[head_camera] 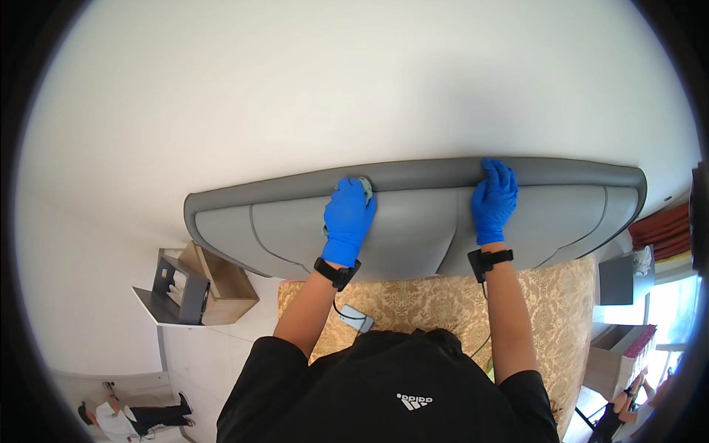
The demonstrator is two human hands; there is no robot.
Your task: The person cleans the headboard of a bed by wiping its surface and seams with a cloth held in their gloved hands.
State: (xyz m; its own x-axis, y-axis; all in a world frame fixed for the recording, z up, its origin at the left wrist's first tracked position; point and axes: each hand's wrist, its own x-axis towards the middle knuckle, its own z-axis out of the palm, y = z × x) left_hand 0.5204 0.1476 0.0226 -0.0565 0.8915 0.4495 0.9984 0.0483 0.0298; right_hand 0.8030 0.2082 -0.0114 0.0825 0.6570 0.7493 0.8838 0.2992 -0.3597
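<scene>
My left hand (349, 219), in a blue glove, holds a bunched grey-green cloth (366, 189) against the headboard just below its padded top roll. Most of the cloth is hidden under the palm and fingers. The headboard (412, 221) is grey, leather-like and stitched into panels, with a darker roll (421, 173) along its top edge. To the right, my right hand (494, 202), gloved in blue too, rests its fingertips on that roll, with no object seen in it. Black straps with small devices and cables circle both wrists.
A white wall (332, 99) rises behind the headboard. Below lies a gold patterned mattress (554, 310) with a phone (356, 318) on it. Cabinets (227, 282) stand at left, a drawer unit (615, 354) at right. People (119, 418) are at both lower corners.
</scene>
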